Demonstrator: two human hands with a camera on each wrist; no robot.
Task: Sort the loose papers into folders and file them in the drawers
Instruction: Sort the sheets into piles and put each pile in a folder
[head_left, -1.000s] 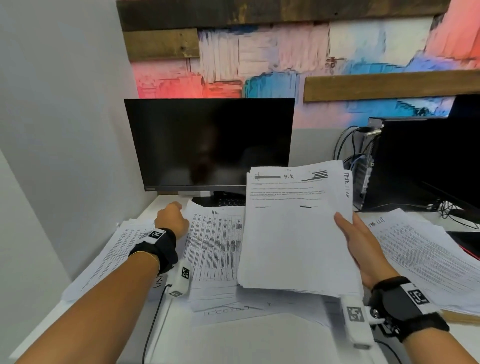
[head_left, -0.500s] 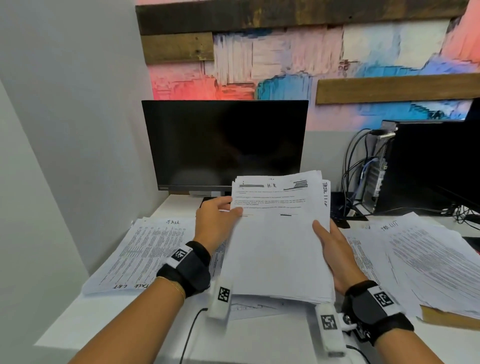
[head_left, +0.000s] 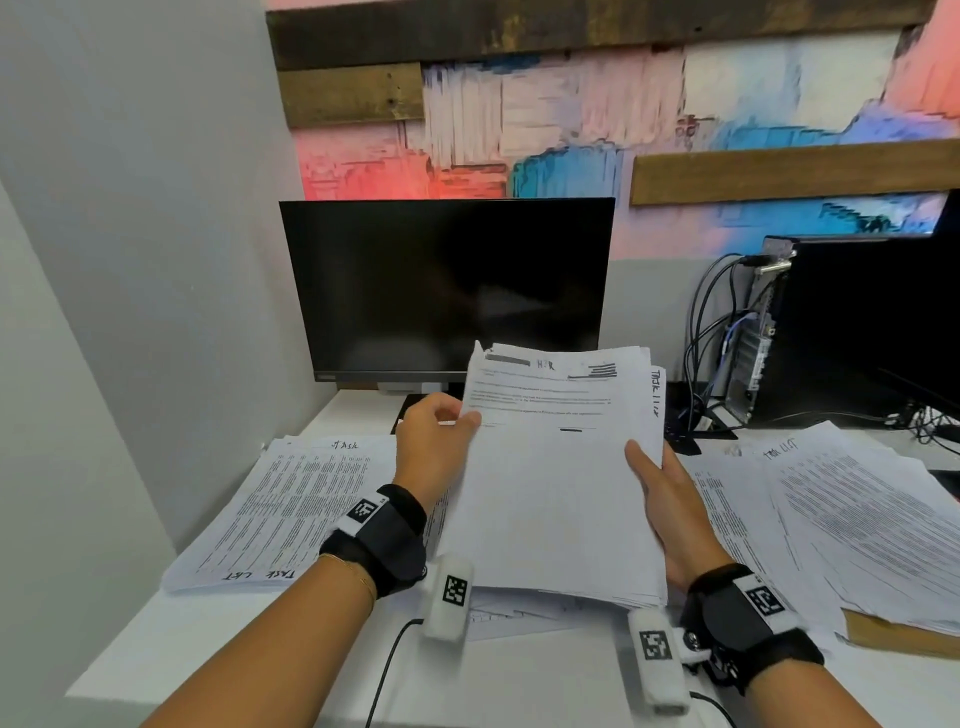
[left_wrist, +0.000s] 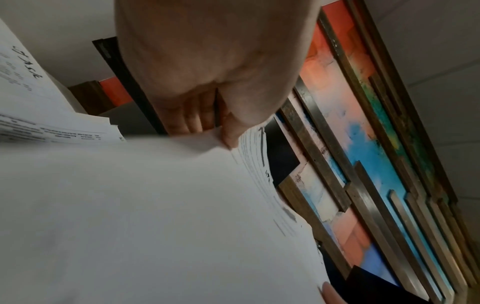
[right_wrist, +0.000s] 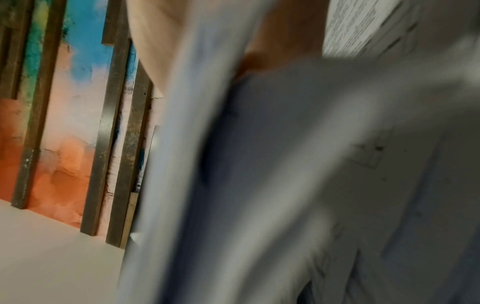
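Observation:
A thick stack of white printed papers (head_left: 556, 483) marked "H.R" at its top is lifted above the desk, tilted toward me. My left hand (head_left: 434, 449) pinches its left edge, thumb on top; the left wrist view shows thumb and fingers (left_wrist: 228, 123) clamped on the sheets (left_wrist: 145, 216). My right hand (head_left: 667, 499) grips the stack's right edge with the thumb on the front. In the right wrist view the paper (right_wrist: 285, 185) is a blur filling the frame. A pile headed "Task" (head_left: 291, 509) lies at the left. More sheets (head_left: 841, 525) spread at the right.
A dark monitor (head_left: 447, 286) stands behind the stack. A black computer tower (head_left: 862, 322) with cables (head_left: 701, 353) sits at the back right. A brown folder edge (head_left: 898, 639) shows under the right sheets. The white desk (head_left: 519, 680) meets a grey wall at the left.
My left hand left the pile at the left and took hold of the lifted stack's left edge. The head view shifted left; both hands now hold the stack nearer the middle.

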